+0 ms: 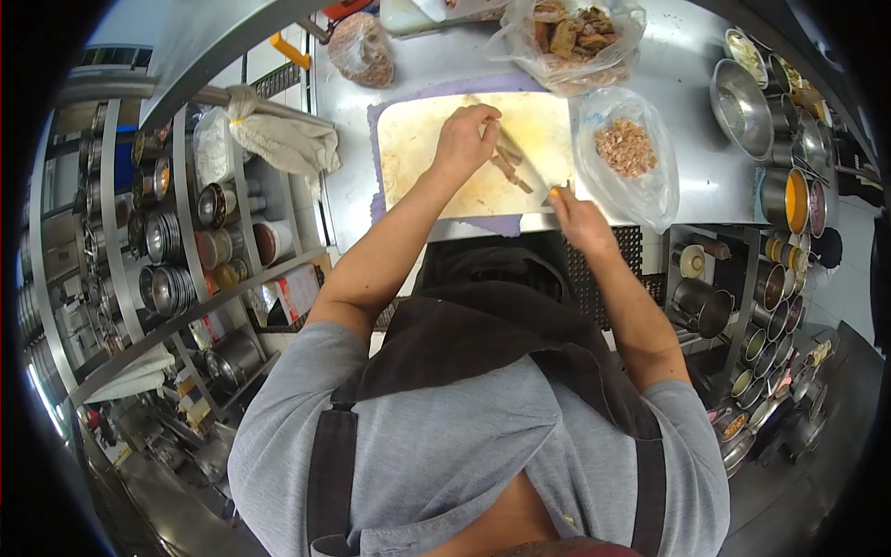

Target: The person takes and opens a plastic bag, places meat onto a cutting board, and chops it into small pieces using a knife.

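A pale yellowed cutting board (pixel 418 158) lies in front of me on a purple cloth. Gripped by its orange-yellow handle, a knife (pixel 533 164) is in my right hand (pixel 583 223) at the board's near right edge. Its blade points away and to the left, alongside brown strips of meat (pixel 507 169). My left hand (pixel 467 141) is closed at the far end of the strips, close to the blade's tip. Whatever its curled fingers hold is hidden. Right of the board sits an open clear plastic bag of chopped meat (pixel 626 147).
A larger plastic bag with brown meat pieces (pixel 580 37) stands behind the board. At the back left is a tied bag of minced-looking food (pixel 362 51). A metal colander (pixel 742 110) and several pots are at the right. A cloth (pixel 283 139) hangs on the left rail.
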The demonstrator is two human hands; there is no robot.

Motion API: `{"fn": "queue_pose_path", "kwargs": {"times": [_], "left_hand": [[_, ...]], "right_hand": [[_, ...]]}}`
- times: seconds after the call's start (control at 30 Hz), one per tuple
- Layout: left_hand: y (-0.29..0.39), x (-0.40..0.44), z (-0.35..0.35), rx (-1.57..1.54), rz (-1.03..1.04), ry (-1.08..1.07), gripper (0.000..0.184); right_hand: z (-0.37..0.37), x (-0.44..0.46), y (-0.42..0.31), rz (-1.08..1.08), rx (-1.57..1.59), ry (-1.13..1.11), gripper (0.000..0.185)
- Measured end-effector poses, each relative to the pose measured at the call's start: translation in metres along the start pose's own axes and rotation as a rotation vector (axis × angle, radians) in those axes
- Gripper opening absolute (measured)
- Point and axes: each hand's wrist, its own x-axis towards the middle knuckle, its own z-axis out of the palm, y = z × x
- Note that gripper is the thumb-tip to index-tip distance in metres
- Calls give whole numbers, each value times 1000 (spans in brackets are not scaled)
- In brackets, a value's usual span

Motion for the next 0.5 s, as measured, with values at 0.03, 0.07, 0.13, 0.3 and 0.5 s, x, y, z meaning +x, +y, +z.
{"fn": "queue_pose_path", "kwargs": {"times": [0.03,0.07,0.13,0.3,0.5], "left_hand": [[9,14,-3,-34,18,77,14],[19,29,-5,-55,68,102,14],[32,62,-2,-55,160,95,15],[40,121,57,193,295,-140,32],[64,86,89,182,234,-692,33]], "right_hand": [[3,-2,-2,0,-15,-31,37],[3,-7,-3,-11,2,-32,37],[3,-15,-16,-17,43,-17,35],[2,-26,-30,-67,132,-76,31],[2,-28,-17,-18,163,-98,31]]}}
